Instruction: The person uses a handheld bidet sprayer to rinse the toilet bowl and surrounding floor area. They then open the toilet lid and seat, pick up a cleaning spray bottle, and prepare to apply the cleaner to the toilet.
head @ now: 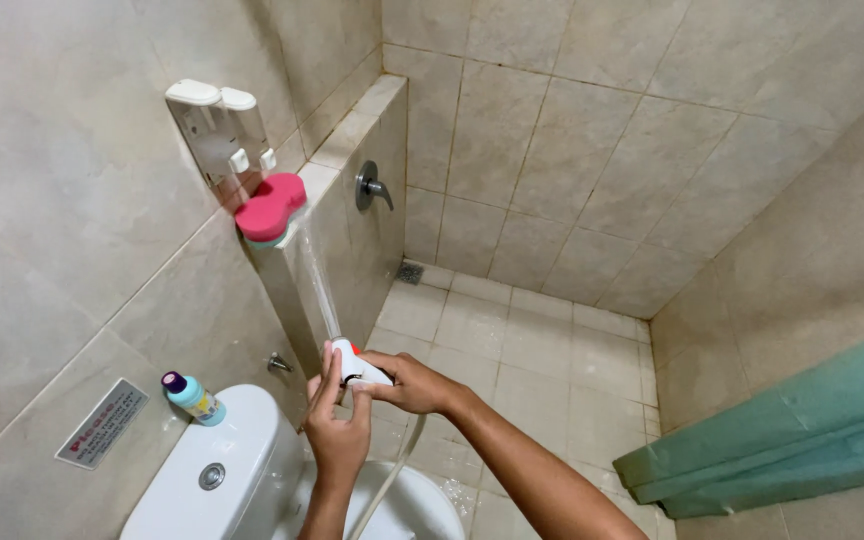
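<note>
Hands first: the right hand point(404, 381) is wrapped around a small white spray nozzle point(354, 364), thumb side near its trigger, while the left hand point(335, 430) rises from below with its fingers laid against the nozzle head, steadying it. The hose point(389, 478) drops away from the nozzle toward the toilet bowl. A thin jet of water point(316, 282) runs up from the nozzle to the tiled ledge point(352, 130), striking just under the pink sponge point(270, 207) that overhangs its edge. To do this well, I judge the grip should stay firm with both hands, the aim low on the sponge, and the pressure gentle, or the spray may scatter onto the wall dispenser point(220, 130) and the toilet tank point(217, 470) with its small bottle point(192, 396).
</note>
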